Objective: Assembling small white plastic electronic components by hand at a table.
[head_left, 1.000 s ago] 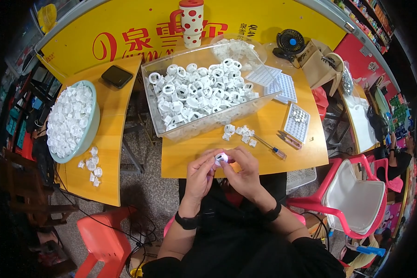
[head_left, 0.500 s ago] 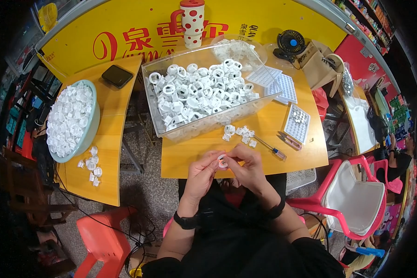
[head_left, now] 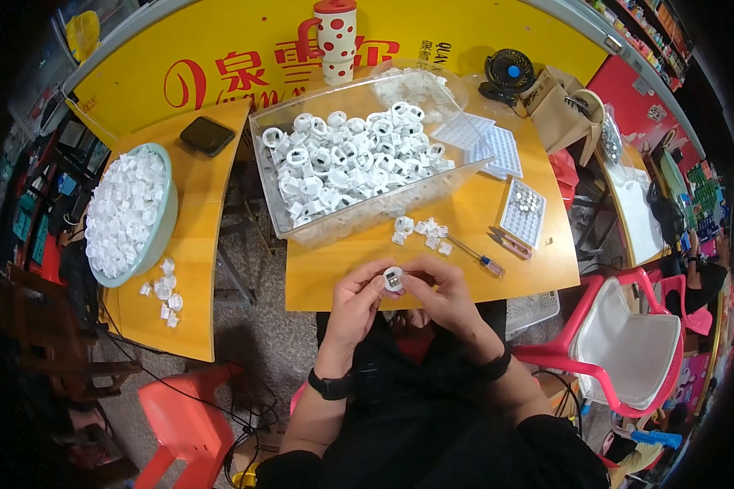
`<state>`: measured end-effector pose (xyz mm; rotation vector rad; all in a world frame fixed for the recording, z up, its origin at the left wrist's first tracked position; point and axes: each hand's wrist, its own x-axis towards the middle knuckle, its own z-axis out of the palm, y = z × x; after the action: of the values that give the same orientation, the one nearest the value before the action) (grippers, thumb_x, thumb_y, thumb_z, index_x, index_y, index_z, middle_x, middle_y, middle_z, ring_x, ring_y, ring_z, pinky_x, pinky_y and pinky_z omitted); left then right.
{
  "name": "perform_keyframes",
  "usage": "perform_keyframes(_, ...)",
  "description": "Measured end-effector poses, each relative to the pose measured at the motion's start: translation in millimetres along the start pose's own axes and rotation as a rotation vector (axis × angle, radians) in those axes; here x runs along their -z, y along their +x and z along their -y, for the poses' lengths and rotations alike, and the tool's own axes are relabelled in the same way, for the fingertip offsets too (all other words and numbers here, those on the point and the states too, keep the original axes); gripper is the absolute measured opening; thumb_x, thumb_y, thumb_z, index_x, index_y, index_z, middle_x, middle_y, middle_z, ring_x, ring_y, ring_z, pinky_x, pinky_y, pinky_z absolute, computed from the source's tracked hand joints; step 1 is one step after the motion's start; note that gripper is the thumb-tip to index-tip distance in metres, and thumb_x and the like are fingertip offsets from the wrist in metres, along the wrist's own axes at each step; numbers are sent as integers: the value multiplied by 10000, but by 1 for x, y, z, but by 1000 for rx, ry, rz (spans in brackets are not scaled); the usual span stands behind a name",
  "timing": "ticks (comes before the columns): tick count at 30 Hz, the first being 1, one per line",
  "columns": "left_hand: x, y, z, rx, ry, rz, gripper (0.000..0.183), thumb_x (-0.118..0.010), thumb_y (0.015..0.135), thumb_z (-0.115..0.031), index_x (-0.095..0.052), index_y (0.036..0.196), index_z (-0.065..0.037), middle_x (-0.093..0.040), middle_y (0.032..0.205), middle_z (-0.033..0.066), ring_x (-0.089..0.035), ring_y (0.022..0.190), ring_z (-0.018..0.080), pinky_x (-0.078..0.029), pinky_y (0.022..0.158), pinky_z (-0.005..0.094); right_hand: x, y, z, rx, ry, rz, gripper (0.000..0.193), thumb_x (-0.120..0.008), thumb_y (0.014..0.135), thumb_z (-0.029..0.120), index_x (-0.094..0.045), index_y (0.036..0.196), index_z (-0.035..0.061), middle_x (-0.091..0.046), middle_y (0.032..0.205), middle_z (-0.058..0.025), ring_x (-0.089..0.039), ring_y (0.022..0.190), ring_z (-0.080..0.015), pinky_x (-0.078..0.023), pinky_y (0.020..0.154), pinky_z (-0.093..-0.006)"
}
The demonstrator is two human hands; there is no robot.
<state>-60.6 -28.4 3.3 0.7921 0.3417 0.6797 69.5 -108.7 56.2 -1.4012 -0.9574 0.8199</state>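
Note:
Between both hands, at the near edge of the table, is a small round white plastic part [head_left: 393, 278] with a dark rectangular recess facing up. My left hand [head_left: 355, 306] pinches it from the left between thumb and fingers. From the other side my right hand [head_left: 448, 300] grips its right edge, fingers closed. Just beyond lie several loose white plastic pieces [head_left: 432, 234] and a screwdriver [head_left: 479, 257] with a clear handle. A large transparent bin [head_left: 375, 213] behind them holds many similar white round parts [head_left: 347, 156].
Pliers [head_left: 510, 244] lie beside a white tray [head_left: 512, 232] of small silvery discs. More white trays [head_left: 501, 155], a black fan [head_left: 510, 72] and a spotted tumbler [head_left: 337, 41] stand farther back. Left, another table bears a green basin [head_left: 170, 213] of white pieces and a phone [head_left: 207, 135].
The round part has been turned so its recess faces up and shows more fully. My right hand's fingers have lowered to its right edge.

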Motion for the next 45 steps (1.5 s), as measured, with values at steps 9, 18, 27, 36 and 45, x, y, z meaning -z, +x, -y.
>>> perform_keyframes(9,7,2,0,14,-168,-15,243,-485,939,-81,-567,1096,85,-637,1005,163,-650,876,256,-534,744,291,48,-30,-32,254,-764,-256,74,-621,791,35,-599,857,11,-534,739,-127,-545,631,-288,-422,562,-341)
perform_keyframes(18,1,2,-1,-49,-66,-56,304,-521,910,-15,-526,1198,83,-622,1070,155,-630,946,238,-501,795,280,45,-1,-28,244,-975,-418,67,-612,794,102,-585,821,47,-532,774,-136,-569,695,-339,-438,591,-413)
perform_keyframes(27,2,0,-1,31,-204,64,286,-491,940,-95,-516,1170,73,-625,1020,180,-641,901,263,-522,755,278,53,-2,-40,371,-1111,-294,102,-639,772,71,-573,838,30,-499,731,-128,-551,678,-304,-420,583,-388)
perform_keyframes(36,1,0,1,41,-140,68,277,-500,932,-84,-533,1160,70,-629,1021,164,-635,908,245,-516,762,288,48,-20,-26,-220,387,-259,80,-552,902,86,-583,882,15,-606,792,-52,-554,661,-116,-443,608,-240)
perform_keyframes(45,0,-1,4,21,-53,39,260,-528,918,-48,-561,1157,51,-635,1042,118,-627,909,184,-504,766,267,17,-29,-22,-313,828,-106,101,-570,900,90,-582,949,2,-611,858,-69,-575,748,-124,-457,654,-245)
